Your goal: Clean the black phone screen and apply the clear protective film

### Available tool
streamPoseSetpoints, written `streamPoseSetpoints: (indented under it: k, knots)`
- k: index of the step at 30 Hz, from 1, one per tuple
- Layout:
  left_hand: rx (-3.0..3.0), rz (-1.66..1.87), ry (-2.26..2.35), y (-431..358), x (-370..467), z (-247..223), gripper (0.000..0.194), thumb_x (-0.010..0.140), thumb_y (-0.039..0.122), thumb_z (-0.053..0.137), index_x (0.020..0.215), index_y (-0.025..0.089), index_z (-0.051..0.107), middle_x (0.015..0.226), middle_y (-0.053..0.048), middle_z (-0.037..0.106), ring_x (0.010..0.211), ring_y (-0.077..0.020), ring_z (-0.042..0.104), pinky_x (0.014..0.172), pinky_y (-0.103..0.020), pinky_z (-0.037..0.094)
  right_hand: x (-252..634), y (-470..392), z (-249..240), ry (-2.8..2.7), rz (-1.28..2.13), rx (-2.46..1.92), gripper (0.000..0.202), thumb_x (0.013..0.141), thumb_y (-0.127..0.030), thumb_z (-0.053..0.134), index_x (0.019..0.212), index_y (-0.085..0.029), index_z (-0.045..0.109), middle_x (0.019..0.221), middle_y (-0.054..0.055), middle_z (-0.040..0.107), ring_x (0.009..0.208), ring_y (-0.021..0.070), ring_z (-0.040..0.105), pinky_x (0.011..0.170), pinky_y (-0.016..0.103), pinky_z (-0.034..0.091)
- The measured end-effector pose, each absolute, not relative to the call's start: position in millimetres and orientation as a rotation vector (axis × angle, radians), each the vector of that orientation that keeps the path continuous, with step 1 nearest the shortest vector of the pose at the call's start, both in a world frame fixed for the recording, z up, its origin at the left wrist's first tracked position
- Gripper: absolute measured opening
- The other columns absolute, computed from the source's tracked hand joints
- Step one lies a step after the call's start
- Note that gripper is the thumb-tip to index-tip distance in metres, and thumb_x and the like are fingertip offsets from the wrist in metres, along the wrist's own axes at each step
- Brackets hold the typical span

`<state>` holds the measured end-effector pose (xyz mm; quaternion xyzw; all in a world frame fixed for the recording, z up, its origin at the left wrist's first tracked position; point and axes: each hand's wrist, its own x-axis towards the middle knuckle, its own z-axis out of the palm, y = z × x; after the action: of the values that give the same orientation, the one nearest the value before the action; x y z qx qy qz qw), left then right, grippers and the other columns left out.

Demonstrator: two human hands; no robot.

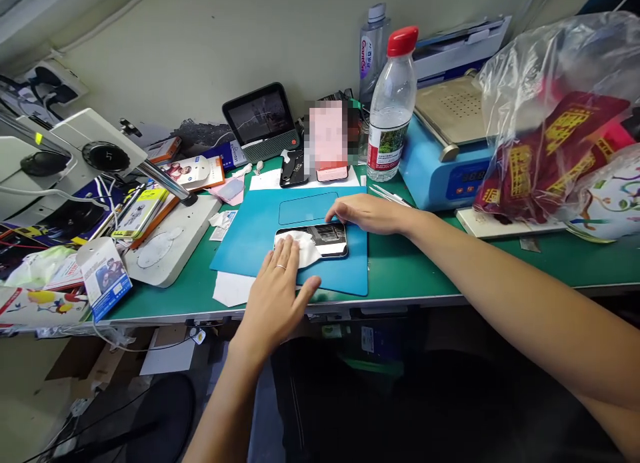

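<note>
A phone (332, 239) with a dark, reflecting screen lies flat on a blue mat (240, 246). My left hand (283, 293) rests with its fingers stretched out on a white tissue (307, 251) that covers the phone's left part. The thumb is spread away to the right, and a ring sits on one finger. My right hand (363, 213) is at the phone's upper right edge, its fingers curled; whether anything is between them is hidden. Just above the phone, a thin dark outline of a rounded rectangle (307, 208) shows on the mat.
Behind the mat stand a small screen device (265, 120), two more phones and a red-capped bottle (393, 116). On the right are a blue machine with a metal plate (445, 163) and a plastic bag (555, 136). A white stand base (173, 243) and boxes lie left.
</note>
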<state>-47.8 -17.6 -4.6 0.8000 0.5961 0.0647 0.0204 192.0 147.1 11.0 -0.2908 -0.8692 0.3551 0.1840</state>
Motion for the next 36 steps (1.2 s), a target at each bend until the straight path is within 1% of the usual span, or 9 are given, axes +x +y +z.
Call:
streamPoseSetpoints:
  k: [4,8,11,15,21,26,29,33,36]
  knots:
    - [2.534,0.199,1.775,-18,-15,-3,0.085,0.109,0.064,0.029,0.163,-0.001,0.031,0.172,-0.025,0.027,0.163,-0.0357,0.021,0.131,-0.054,0.028,192,146,11,-2.424,1.035,-0.878,0.111,0.083,-0.097,0.007,0.110,-0.017,0.077,0.098,0.012,0.071,0.086,0.0259,0.062,0.081,0.040,0.045]
    - [2.535,0.209,1.770,-6,18,0,0.096,0.105,0.072,0.032,0.162,-0.006,0.032,0.170,-0.029,0.027,0.161,-0.0395,0.023,0.130,-0.056,0.028,192,146,11,-2.420,1.028,-0.866,0.111,0.082,-0.097,0.004,0.108,-0.018,0.077,0.091,0.010,0.068,0.081,0.0236,0.060,0.076,0.038,0.044]
    - [2.526,0.215,1.767,6,34,4,0.101,0.104,0.075,0.031,0.161,-0.008,0.031,0.170,-0.031,0.026,0.162,-0.0399,0.021,0.131,-0.055,0.027,192,145,11,-2.421,1.000,-0.868,0.112,0.082,-0.097,0.003,0.109,-0.017,0.077,0.088,0.009,0.067,0.079,0.0231,0.058,0.075,0.037,0.043]
    - [2.512,0.216,1.770,17,30,3,0.094,0.107,0.070,0.028,0.160,-0.007,0.033,0.170,-0.030,0.029,0.162,-0.0379,0.022,0.131,-0.052,0.027,193,143,11,-2.396,1.019,-0.913,0.115,0.083,-0.097,0.005,0.116,-0.014,0.076,0.087,0.010,0.067,0.078,0.0234,0.057,0.075,0.038,0.042]
    - [2.400,0.256,2.038,21,-32,-9,0.081,0.111,0.059,0.026,0.159,-0.005,0.037,0.166,-0.032,0.035,0.159,-0.0411,0.031,0.127,-0.061,0.032,193,143,10,-2.426,1.047,-0.885,0.109,0.087,-0.094,0.006,0.125,-0.017,0.073,0.077,0.006,0.063,0.078,0.0240,0.059,0.079,0.038,0.043]
    - [2.394,0.233,2.051,5,-65,-14,0.077,0.111,0.055,0.025,0.161,-0.003,0.034,0.168,-0.029,0.033,0.160,-0.0413,0.028,0.127,-0.063,0.032,193,142,11,-2.449,1.041,-0.882,0.107,0.085,-0.095,0.006,0.114,-0.019,0.076,0.082,0.007,0.064,0.081,0.0254,0.059,0.079,0.039,0.042]
    - [2.422,0.254,2.047,-9,-59,-14,0.078,0.111,0.056,0.024,0.161,-0.002,0.033,0.169,-0.030,0.030,0.161,-0.0408,0.024,0.127,-0.064,0.030,192,143,10,-2.433,1.068,-0.887,0.107,0.084,-0.096,0.007,0.115,-0.020,0.076,0.085,0.008,0.066,0.085,0.0267,0.060,0.081,0.040,0.042]
    - [2.475,0.238,1.929,-20,-29,-9,0.081,0.111,0.059,0.023,0.162,-0.003,0.032,0.171,-0.028,0.028,0.162,-0.0380,0.021,0.130,-0.059,0.029,191,144,8,-2.439,1.054,-0.881,0.111,0.083,-0.097,0.006,0.119,-0.019,0.076,0.083,0.008,0.065,0.084,0.0267,0.060,0.083,0.041,0.042]
    - [2.524,0.196,1.796,-18,3,-4,0.086,0.110,0.062,0.026,0.162,-0.005,0.032,0.171,-0.028,0.027,0.162,-0.0383,0.020,0.130,-0.055,0.029,191,144,8,-2.424,1.039,-0.887,0.111,0.084,-0.096,0.005,0.118,-0.017,0.076,0.079,0.006,0.063,0.078,0.0239,0.058,0.080,0.039,0.043]
